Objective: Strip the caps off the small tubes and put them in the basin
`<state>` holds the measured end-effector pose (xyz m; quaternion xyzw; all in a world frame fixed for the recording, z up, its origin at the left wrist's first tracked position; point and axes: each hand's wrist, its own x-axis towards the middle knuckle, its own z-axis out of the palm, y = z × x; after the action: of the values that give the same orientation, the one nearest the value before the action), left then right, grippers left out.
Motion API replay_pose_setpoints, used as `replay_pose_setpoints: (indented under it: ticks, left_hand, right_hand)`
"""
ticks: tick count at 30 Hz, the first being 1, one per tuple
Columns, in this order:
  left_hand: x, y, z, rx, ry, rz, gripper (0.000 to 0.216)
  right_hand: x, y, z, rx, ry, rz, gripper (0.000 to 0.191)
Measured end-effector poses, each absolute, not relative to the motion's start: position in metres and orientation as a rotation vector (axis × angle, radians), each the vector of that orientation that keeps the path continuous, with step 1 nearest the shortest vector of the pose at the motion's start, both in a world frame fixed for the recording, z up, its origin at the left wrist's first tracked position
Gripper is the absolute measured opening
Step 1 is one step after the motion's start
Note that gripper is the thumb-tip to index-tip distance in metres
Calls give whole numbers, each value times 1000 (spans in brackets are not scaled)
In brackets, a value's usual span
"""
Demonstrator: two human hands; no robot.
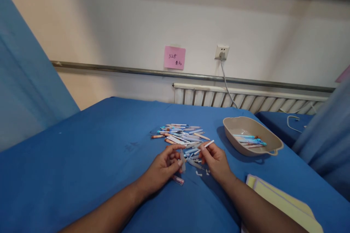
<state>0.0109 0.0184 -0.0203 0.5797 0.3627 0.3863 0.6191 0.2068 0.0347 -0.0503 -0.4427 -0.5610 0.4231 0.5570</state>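
My left hand [167, 164] pinches a short translucent pale tube [183, 161], held roughly upright between thumb and fingers. In my right hand [214, 158] is a slim white pen tube [209, 144], tilted up to the right. Just beyond both hands lies a heap of pens and pen parts [180, 134], white, blue, grey and orange-brown. Below my left fingers rests a clear tube with reddish marks [178, 179]. Small white bits [199, 173] are scattered between the hands. The fingers hide part of the heap.
A beige basin [255, 127] on the right holds several blue and pinkish pens [248, 140]. Yellow cloths or sheets [281, 198] lie by my right forearm. Blue cloth [95, 142] covers the surface. Behind stand a white radiator [213, 96] and a wall socket [222, 51] with a cable.
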Motion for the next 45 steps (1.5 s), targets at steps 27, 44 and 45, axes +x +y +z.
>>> replay_pose_setpoints:
  ticks: [27,44,45]
  left_hand:
    - [33,33,-7,2681,1110,392,17]
    - [43,33,-1,2327,1160,533,9]
    - [38,33,-2,2209,1191,588,9]
  right_hand:
    - [213,51,-41,-1029,-1083,1002,37]
    - [214,51,-40,-978,-982,1060,37]
    - [214,50,-40,-970,-967,1074,36]
